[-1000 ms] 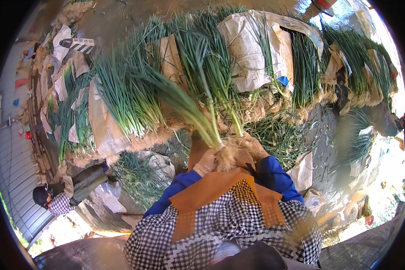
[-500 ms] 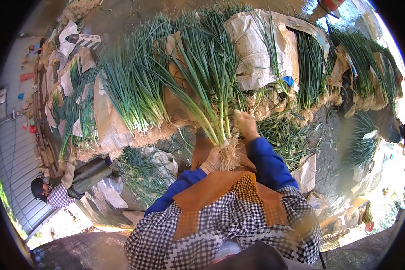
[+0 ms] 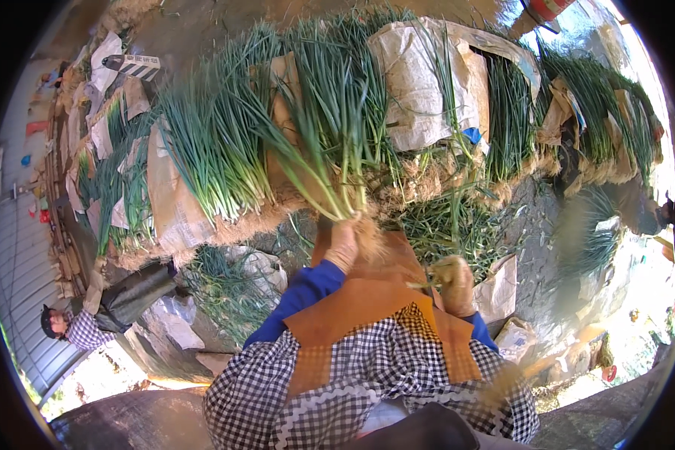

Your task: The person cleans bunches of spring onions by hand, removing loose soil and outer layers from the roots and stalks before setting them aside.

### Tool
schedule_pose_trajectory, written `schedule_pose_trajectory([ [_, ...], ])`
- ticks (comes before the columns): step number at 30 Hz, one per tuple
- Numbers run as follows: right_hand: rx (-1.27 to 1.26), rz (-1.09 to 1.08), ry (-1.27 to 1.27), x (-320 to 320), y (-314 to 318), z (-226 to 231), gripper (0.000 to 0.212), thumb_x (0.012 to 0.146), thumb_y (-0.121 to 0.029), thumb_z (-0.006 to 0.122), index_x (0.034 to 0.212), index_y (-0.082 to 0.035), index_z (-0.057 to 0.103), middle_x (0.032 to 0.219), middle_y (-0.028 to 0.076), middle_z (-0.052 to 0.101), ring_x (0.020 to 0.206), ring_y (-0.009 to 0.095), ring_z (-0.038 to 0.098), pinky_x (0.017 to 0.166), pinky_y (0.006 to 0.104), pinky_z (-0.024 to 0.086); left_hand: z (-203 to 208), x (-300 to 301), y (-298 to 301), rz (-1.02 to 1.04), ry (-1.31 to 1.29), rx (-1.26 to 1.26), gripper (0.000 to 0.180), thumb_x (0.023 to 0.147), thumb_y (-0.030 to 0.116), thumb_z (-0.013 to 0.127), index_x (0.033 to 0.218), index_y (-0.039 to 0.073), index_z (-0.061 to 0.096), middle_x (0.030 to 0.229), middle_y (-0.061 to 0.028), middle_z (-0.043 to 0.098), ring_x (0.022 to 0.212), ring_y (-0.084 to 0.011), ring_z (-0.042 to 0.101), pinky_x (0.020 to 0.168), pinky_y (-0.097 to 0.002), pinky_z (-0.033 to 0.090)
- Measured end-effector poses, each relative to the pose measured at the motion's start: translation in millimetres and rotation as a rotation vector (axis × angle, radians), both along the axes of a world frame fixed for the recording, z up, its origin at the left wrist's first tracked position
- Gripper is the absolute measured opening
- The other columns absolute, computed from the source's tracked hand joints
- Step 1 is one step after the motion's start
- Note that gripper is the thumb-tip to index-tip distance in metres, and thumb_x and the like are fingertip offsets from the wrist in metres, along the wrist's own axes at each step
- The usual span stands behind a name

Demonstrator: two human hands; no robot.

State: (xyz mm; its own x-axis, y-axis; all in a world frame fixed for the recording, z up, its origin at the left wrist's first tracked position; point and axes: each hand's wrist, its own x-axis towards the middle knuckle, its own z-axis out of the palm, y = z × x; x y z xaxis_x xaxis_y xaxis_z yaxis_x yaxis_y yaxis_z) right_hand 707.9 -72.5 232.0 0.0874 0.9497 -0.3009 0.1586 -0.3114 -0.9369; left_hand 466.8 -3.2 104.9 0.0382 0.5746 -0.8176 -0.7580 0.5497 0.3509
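A bunch of green onions [image 3: 330, 199], clasped at the pale base in the left hand [image 3: 343, 244]. Stretches lengthwise forward and slightly left from that grip, toward the laid-out row of green onions [image 3: 225, 150]; trails shaggy roots [image 3: 369, 238] just right of the fist, over a brown apron [image 3: 345, 307]. Nearer, and touching: only the left hand. Right of the grip and closer to the body, the right hand [image 3: 456, 285], curled, blurred, apart from the bunch; cannot tell whether closed on anything. Farther forward of that hand, loose green leaves [image 3: 457, 229].
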Motion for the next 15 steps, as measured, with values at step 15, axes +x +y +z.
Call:
schedule_pose_trajectory([
  [15,-0.099,0.903,-0.339,-105.6,167.6,-87.6,0.04,0.083,-0.023,0.055,0.119,-0.005,0.049,0.112,0.015,0.057,0.089,0.022,0.058,0.076,0.03,0.048,25.0,-9.7,-30.3,-0.183,0.099,0.13,0.017,0.082,0.012,0.059,0.094,0.0,0.061,0.086,-0.0062,0.063,0.075,-0.016,0.061,0.067,-0.0272,0.051],
])
